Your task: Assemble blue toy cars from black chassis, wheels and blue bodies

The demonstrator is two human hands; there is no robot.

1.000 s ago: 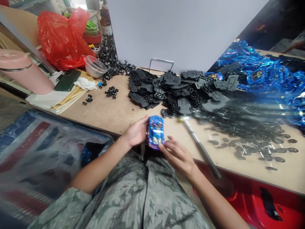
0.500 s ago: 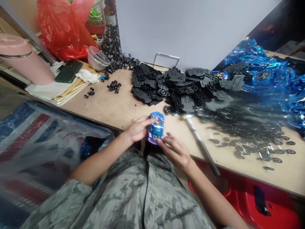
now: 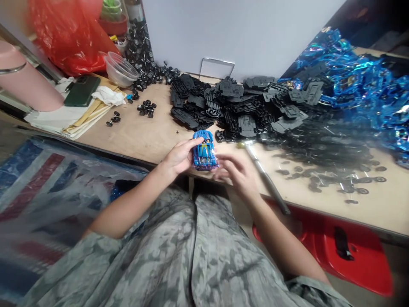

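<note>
A shiny blue toy car [image 3: 203, 154] is held just over the front edge of the table. My left hand [image 3: 179, 157] grips it from the left side, thumb resting on its top. Beside the car's right rear corner is my right hand [image 3: 238, 172], its fingers bent and apart; whether a fingertip touches the car cannot be made out. Behind the car lies a heap of black plastic toy car bases [image 3: 247, 125]. A hammer [image 3: 267, 181] with a grey handle lies to the right of my right hand.
Wheels on axles [image 3: 347, 183] spread over the right of the table, partly blurred. Blue car shells [image 3: 358, 96] are piled behind them. At left stand a pink bottle [image 3: 28, 81], a dark phone [image 3: 82, 91] and a clear plastic bowl [image 3: 119, 70]. A red stool [image 3: 367, 268] is below.
The car has moved up and forward in my left hand and its top shows more plainly. My right hand has drawn slightly away from its rear. The camera view has shifted a little.
</note>
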